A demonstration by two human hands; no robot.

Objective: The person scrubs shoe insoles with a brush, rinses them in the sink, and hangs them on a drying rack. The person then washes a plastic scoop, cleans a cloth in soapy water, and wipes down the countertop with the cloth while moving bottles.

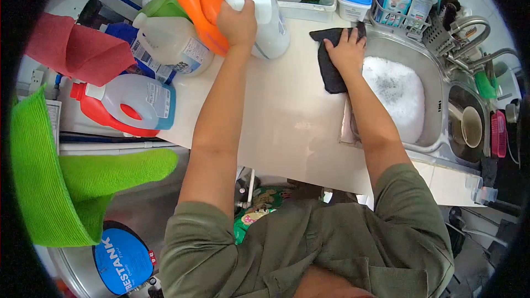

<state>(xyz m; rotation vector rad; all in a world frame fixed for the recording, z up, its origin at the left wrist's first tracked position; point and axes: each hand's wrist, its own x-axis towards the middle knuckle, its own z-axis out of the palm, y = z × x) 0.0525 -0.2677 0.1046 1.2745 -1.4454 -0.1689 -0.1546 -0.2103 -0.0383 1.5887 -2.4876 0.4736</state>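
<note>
My left hand (237, 22) is closed round the handle of a white bottle (270, 27) at the top of the counter. An orange bottle (201, 8) stands right beside it, partly behind my fingers. My right hand (346, 52) lies with fingers spread on a black cloth (329, 69), which rests on the counter (292, 116) at the sink's left edge. Left of the orange bottle is a clear jug (174, 44) with a label. A jug of blue liquid (141, 99) lies in front of a red bottle (88, 105).
The sink (436, 99) at the right holds foamy water. Behind it are a blue-lidded tub (354, 1), a basket of packets (400, 8) and a faucet (475, 27). A green cloth (38, 176) and a red cloth (83, 49) hang at the left.
</note>
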